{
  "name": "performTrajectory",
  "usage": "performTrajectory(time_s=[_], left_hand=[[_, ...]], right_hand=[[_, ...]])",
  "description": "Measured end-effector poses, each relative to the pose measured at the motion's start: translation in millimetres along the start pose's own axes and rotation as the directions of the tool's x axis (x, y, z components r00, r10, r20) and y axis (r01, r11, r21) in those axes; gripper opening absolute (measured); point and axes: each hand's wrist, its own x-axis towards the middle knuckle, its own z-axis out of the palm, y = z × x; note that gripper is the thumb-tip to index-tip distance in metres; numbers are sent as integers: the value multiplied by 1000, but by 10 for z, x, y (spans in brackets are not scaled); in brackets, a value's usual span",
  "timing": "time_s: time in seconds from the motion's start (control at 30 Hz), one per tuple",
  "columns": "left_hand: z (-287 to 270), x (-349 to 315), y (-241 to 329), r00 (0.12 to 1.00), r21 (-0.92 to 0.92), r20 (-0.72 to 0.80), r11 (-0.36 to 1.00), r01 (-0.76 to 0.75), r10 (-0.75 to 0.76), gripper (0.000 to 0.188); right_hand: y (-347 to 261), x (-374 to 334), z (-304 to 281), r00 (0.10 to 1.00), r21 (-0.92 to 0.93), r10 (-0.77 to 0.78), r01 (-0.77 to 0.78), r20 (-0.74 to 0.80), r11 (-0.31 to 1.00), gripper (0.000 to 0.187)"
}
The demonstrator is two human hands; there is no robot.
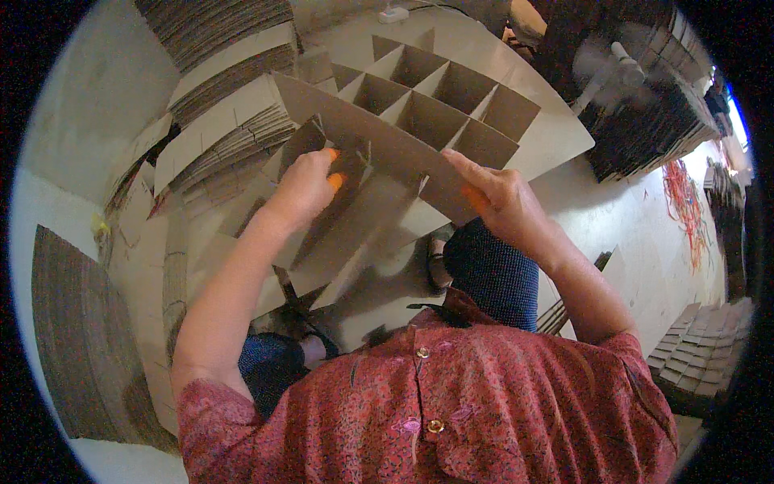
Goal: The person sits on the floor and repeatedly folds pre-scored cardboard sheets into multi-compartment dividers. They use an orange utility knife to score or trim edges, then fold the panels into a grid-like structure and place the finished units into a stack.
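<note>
A cardboard divider (390, 142), made of slotted strips crossed into square cells, stands on the pale table (559, 139) in front of me. My right hand (504, 196) grips the near long strip close to its right end, with the forefinger stretched along the upper edge. At the left, my left hand (303, 190) is closed on a cardboard strip (303, 148) on the near side of that long strip. More cardboard pieces slant down below this hand; how they join is partly hidden. Orange covers show on fingertips of both hands.
Stacked flat cardboard strips (226, 133) lie along the left, with a taller stack (218, 34) behind. Another cardboard stack (85, 323) leans lower left. A fan (617, 68) is at the far right before dark stacks. Red strings (684, 208) hang right; folded cardboard (703, 347) sits lower right.
</note>
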Motion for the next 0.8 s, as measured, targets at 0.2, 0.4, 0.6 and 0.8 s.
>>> performTrajectory(time_s=[0.2, 0.4, 0.6, 0.8], left_hand=[[-32, 150, -127, 967, -352, 249, 935, 44, 48, 27], [-81, 51, -166, 984, -247, -175, 967, -66, 22, 28], [-232, 235, -549, 979, -23, 90, 983, 184, -181, 20], [-111, 321, -672, 976, 279, -113, 936, 214, -189, 16]], right_hand=[[-43, 65, 45, 1000, -88, 2, -3, -2, 996, 61], [-72, 64, -76, 999, -125, -21, 25, 30, 992, 62], [32, 63, 41, 999, -79, -33, 33, -5, 996, 59], [-34, 85, -91, 999, -89, -15, 19, 45, 996, 58]])
